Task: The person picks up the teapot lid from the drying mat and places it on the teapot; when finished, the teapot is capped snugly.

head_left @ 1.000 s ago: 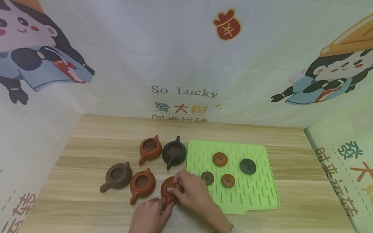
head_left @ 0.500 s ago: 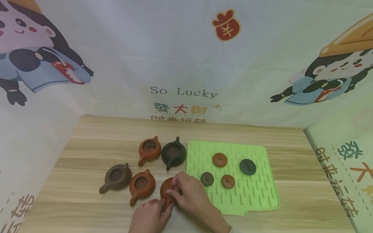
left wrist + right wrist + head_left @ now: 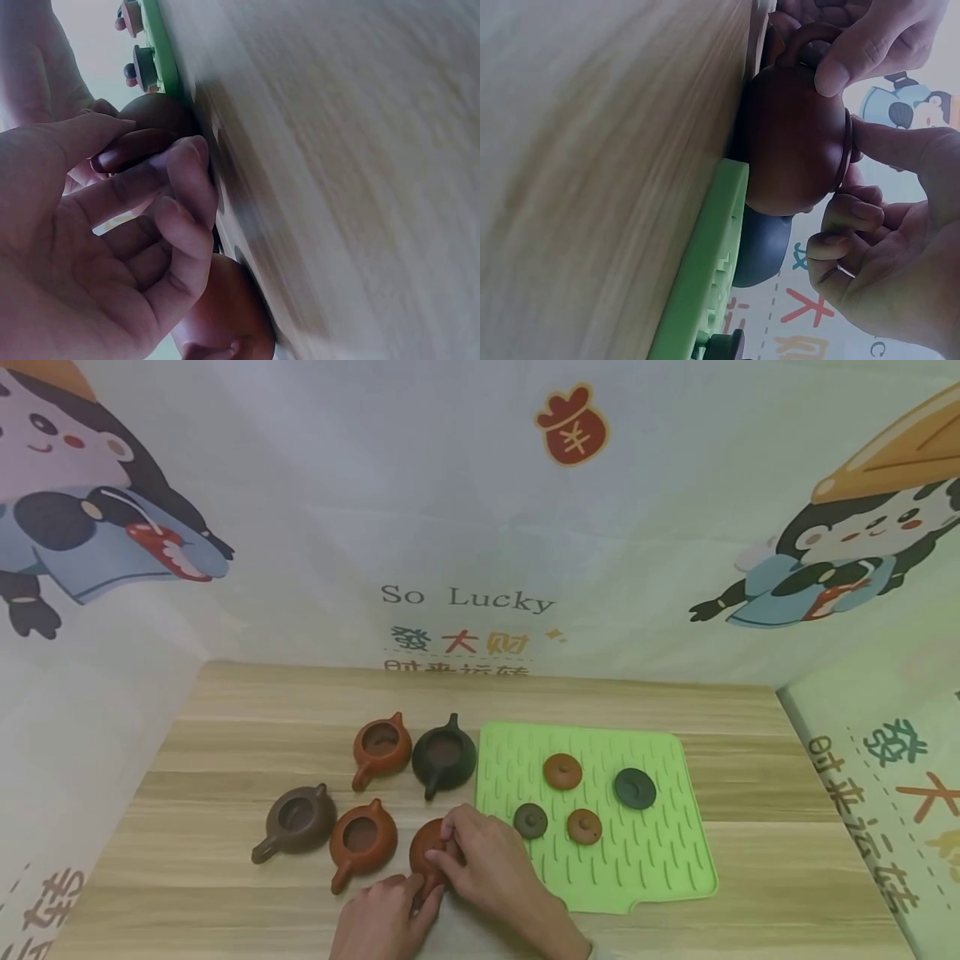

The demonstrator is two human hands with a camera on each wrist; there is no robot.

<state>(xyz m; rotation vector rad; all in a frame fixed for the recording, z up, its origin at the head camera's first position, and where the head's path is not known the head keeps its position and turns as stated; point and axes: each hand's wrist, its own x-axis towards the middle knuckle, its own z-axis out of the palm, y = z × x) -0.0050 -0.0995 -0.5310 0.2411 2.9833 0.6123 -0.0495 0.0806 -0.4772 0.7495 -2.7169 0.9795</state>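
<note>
A reddish-brown teapot (image 3: 791,142) stands at the front of the table, left of the green mat. My left hand (image 3: 380,914) pinches its looped handle (image 3: 814,34) between thumb and forefinger. On the teapot's top sits a round lid (image 3: 847,154), its edge showing in the right wrist view. My right hand (image 3: 491,864) holds this lid by its knob, which the fingers mostly hide. Beside my left hand is an orange-brown teapot (image 3: 382,843) without a lid. Nearest my right hand on the mat lies a small dark-brown lid (image 3: 530,821).
Three more lidless teapots stand behind and left: grey-brown (image 3: 318,835), orange-red (image 3: 397,762) and black (image 3: 468,764). The green mat (image 3: 622,877) also bears two orange-brown lids (image 3: 562,772) and an overturned black lid (image 3: 635,788). A printed cloth wall (image 3: 300,568) closes off the back.
The head view has drifted slightly, so the scene sits a little further left. Both hands keep their hold at the teapot with almost no movement.
</note>
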